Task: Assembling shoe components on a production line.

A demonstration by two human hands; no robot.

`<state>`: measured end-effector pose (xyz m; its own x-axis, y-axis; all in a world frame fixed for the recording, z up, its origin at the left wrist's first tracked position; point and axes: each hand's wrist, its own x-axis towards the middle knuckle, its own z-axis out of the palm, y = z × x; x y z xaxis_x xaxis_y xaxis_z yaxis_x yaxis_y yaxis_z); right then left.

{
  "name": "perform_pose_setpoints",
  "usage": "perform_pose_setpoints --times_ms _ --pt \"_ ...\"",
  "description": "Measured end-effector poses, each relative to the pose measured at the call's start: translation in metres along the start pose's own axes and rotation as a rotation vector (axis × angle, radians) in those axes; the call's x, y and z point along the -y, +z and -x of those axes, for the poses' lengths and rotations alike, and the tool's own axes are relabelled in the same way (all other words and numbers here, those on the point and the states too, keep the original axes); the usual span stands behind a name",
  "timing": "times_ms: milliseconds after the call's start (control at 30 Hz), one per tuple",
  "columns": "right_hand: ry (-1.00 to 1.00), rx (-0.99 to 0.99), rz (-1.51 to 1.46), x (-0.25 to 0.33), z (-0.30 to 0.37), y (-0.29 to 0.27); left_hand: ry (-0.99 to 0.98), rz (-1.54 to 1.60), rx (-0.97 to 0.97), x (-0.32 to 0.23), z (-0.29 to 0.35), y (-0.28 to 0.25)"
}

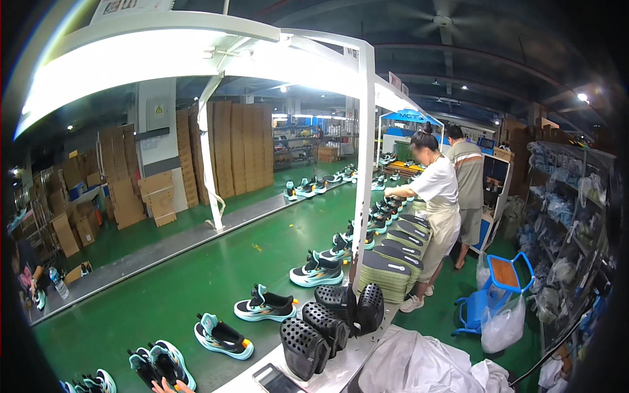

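At the lower edge, left of the middle, only the fingertips of one hand show; by its place I take it for my left hand. Its fingers are stretched and apart, right at the near end of a pair of black and light-blue sneakers on the green conveyor belt. Whether they touch the sneakers I cannot tell. My right hand is out of view. Farther right along the belt lie a single sneaker and another sneaker with orange at the heel.
Black perforated clogs and a phone rest on the white ledge beside the belt. A white post rises there. Stacked insoles stand beyond, near a co-worker reaching toward the sneaker row. White cloth and a blue chair are at right.
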<state>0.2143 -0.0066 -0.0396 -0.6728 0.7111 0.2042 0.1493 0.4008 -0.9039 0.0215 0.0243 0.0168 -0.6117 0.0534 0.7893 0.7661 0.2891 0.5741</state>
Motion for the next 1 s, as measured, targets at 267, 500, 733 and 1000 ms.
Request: perform_pose_setpoints --times_ms 267,500,733,1000 --pt "-0.015 0.012 0.067 -0.001 0.002 -0.002 -0.024 0.12 0.039 -0.007 -0.001 -0.007" --pt "-0.022 -0.005 0.044 -0.004 0.0 0.003 -0.053 0.396 -0.041 -0.011 -0.002 -0.002" --pt "-0.032 0.004 0.068 0.005 0.001 -0.003 0.01 0.284 0.004 -0.008 -0.003 -0.006" --pt "-0.034 -0.015 0.063 -0.004 0.001 0.002 -0.043 0.252 0.024 -0.003 0.002 0.0"
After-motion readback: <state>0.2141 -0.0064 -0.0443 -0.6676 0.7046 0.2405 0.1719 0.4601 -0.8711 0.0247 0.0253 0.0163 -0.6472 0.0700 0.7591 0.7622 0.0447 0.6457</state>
